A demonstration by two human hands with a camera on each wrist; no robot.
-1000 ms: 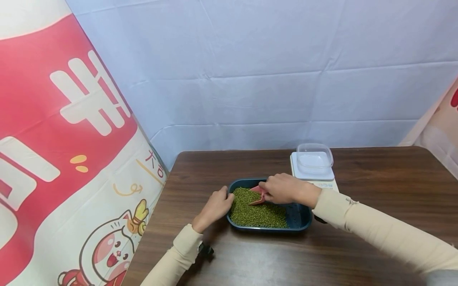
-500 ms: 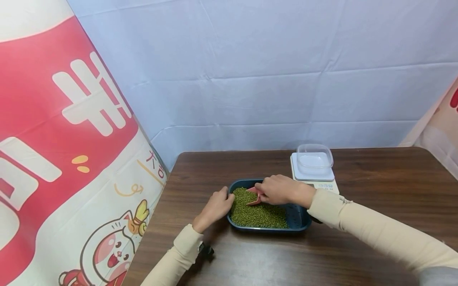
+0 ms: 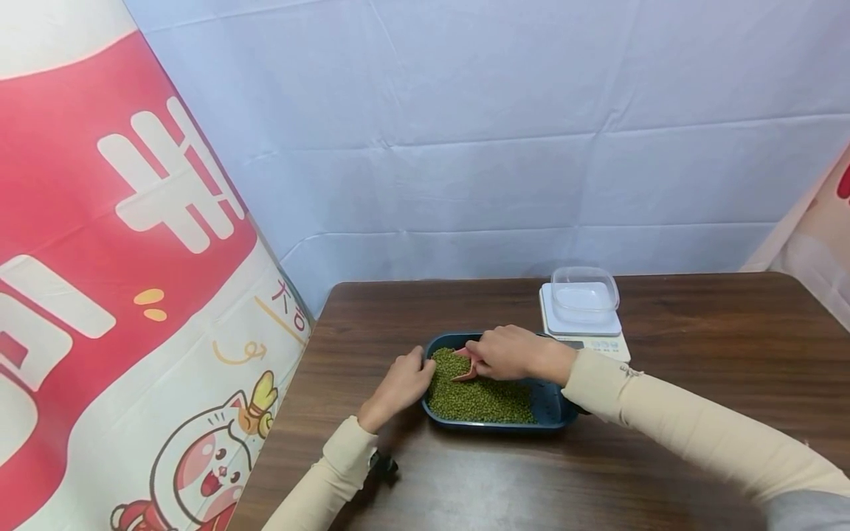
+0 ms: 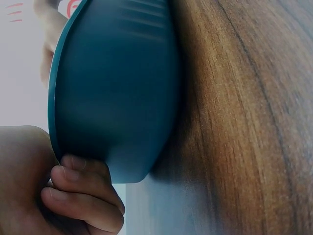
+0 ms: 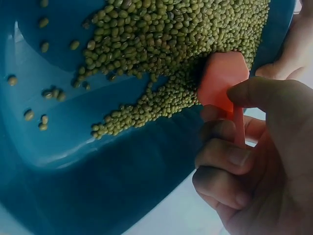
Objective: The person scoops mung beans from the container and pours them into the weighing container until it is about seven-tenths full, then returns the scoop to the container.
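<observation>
A dark teal basin [image 3: 501, 426] holds a heap of green mung beans [image 3: 481, 402], piled toward its left end. My left hand [image 3: 401, 383] grips the basin's left rim; in the left wrist view its fingers [image 4: 85, 196] curl against the outer wall [image 4: 112, 88]. My right hand [image 3: 514, 354] holds a pink scoop [image 3: 466, 366] by its handle, the thumb lying along it. In the right wrist view the scoop [image 5: 222, 78] has its front edge in the beans [image 5: 146, 44]. Stray beans lie on the bare basin floor at the right end.
Behind the basin at the right stands a white kitchen scale [image 3: 594, 343], bearing a clear plastic container [image 3: 584, 291]. The brown wooden table [image 3: 478, 479] runs back to a pale cloth backdrop [image 3: 465, 147]. A printed banner [image 3: 133, 258] hangs at the left.
My right hand has moved left with the scoop, pushing it farther through the beans toward the left end. More of the scale's front panel shows. My left hand has stayed on the rim.
</observation>
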